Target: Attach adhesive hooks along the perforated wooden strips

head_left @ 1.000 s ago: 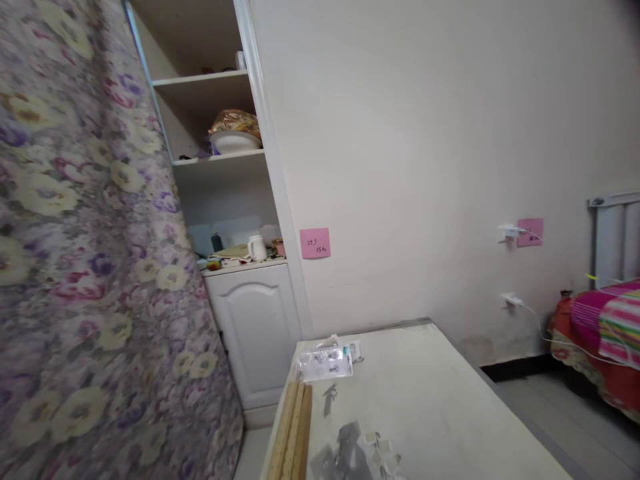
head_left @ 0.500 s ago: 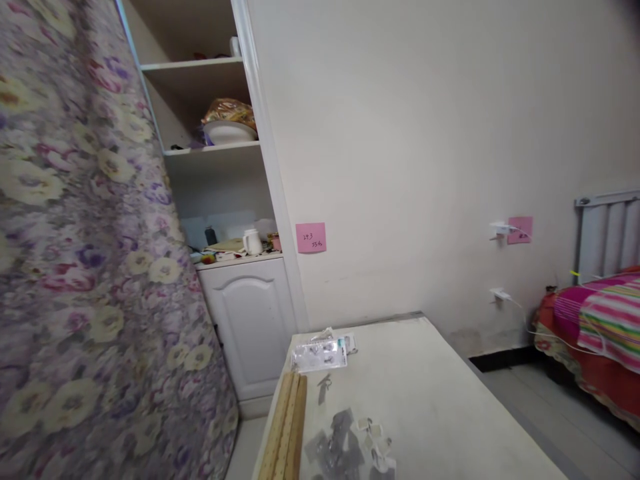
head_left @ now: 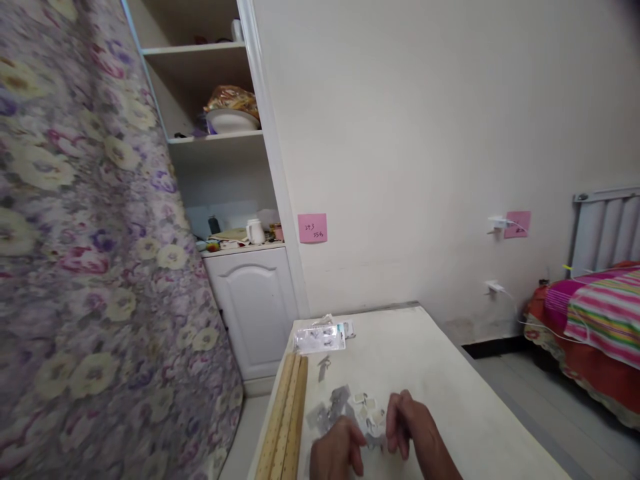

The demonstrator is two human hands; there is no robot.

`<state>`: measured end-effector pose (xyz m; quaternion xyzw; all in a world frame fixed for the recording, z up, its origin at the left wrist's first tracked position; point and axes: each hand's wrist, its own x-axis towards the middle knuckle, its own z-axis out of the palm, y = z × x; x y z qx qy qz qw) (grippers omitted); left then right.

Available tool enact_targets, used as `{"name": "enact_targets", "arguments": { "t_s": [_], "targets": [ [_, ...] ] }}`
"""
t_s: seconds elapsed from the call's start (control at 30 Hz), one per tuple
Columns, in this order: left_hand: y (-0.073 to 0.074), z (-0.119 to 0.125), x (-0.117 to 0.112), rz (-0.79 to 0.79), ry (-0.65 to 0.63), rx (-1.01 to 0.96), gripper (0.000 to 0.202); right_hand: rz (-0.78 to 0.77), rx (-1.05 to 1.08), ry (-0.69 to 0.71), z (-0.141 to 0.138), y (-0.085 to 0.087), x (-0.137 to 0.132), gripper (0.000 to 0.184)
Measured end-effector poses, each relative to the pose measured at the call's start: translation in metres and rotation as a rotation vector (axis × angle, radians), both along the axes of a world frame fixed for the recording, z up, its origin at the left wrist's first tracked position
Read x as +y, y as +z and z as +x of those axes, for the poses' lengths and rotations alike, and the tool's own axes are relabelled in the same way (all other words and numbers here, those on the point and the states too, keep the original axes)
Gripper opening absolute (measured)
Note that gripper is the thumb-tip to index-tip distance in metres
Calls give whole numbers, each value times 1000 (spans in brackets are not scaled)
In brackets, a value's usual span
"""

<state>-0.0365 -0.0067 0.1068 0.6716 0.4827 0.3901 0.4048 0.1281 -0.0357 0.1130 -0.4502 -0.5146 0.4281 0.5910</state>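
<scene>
My left hand [head_left: 336, 450] is over the near part of the white table, its fingers loosely bent and apart. To its right my right hand [head_left: 409, 427] hangs with bent fingers pointing down. I see nothing held in either hand. Between and just beyond them lie several small whitish square pieces [head_left: 369, 405] that look like adhesive hooks. Beside these, beyond my left hand, is a pile of grey, see-through pieces [head_left: 333, 408]. Whether the fingertips touch any of the pieces I cannot tell.
Wooden strips [head_left: 284, 417] with small holes lie along the left edge of the white table [head_left: 425, 363]. Farther back are a small grey piece [head_left: 324, 367] and clear plastic packaging [head_left: 320, 339]. A flowered curtain [head_left: 100, 267] hangs at left; a bed [head_left: 590, 320] stands at right.
Both hands have come into view from the bottom edge, over the table. The camera view has shifted slightly; the things on the table look unmoved.
</scene>
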Motion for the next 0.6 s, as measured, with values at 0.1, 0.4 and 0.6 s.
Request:
{"name": "enact_targets", "arguments": {
  "t_s": [0.1,0.4,0.6],
  "targets": [
    [19,4,-3,-25,-1,-84,69,-40,20,-18,-1,12,0,68],
    [38,2,2,-62,111,-92,77,-187,-75,1,7,8,11,73],
    [46,2,2,-65,106,-88,75,-200,-77,-26,9,8,15,74]
  ]
}}
